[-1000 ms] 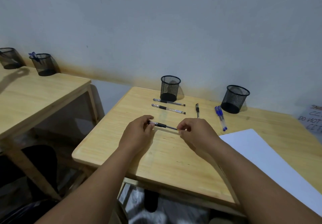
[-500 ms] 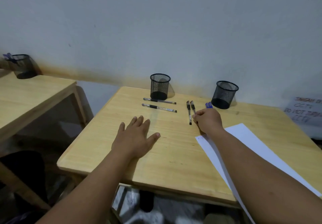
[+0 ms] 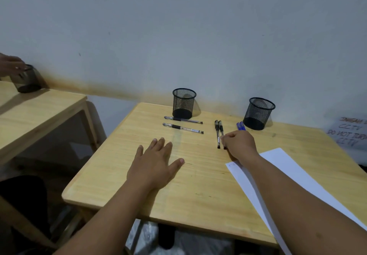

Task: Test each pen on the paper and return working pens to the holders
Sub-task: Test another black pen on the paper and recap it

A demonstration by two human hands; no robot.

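- Left hand [image 3: 154, 164] lies flat on the table [image 3: 198, 185], fingers spread, holding nothing.
- Right hand [image 3: 239, 144] curls beside two black pens [image 3: 218, 133]; whether it grips one, I cannot tell.
- Paper [image 3: 288, 167] lies right, under that forearm; two mesh holders [image 3: 184, 103] stand at the back.

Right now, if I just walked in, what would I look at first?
Probably the two hands on the wooden desk: the left hand lies flat with fingers spread, and the right hand curls at a pair of black pens lying side by side. Behind them, two black mesh holders stand by the wall, and white paper lies at the right.
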